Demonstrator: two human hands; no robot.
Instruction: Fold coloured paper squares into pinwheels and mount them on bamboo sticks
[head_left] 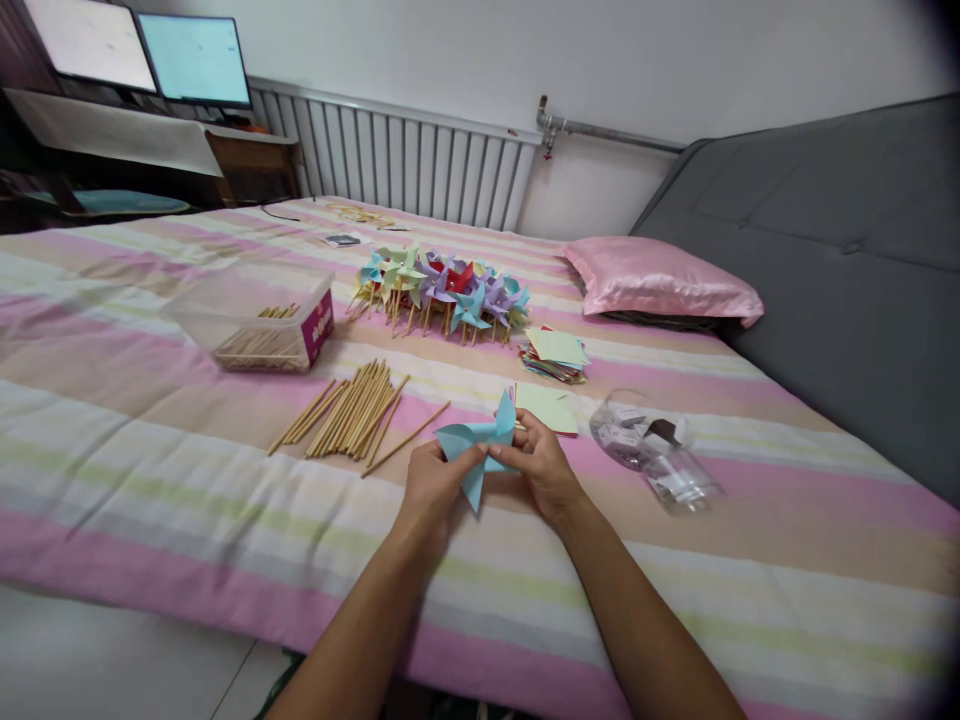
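Observation:
A light blue paper pinwheel (478, 436) with folded, pointed blades is held between my two hands above the bed. My left hand (435, 480) pinches it near the centre from the left, thumb on top. From the right, my right hand (544, 465) grips it with the thumb close to the centre as well. No stick shows on this pinwheel. Left of my hands lies a loose bundle of thin wooden sticks (356, 410), one of them lying apart. Just behind my right hand are pale green paper squares (551, 408).
Finished pinwheels (450, 285) on sticks stand clustered behind. A clear plastic box (262, 325) holds more sticks. A stack of coloured paper (555, 352) lies at centre right, clear plastic containers (656, 450) further right. A pink pillow (664, 278) rests by the grey headboard (817, 220).

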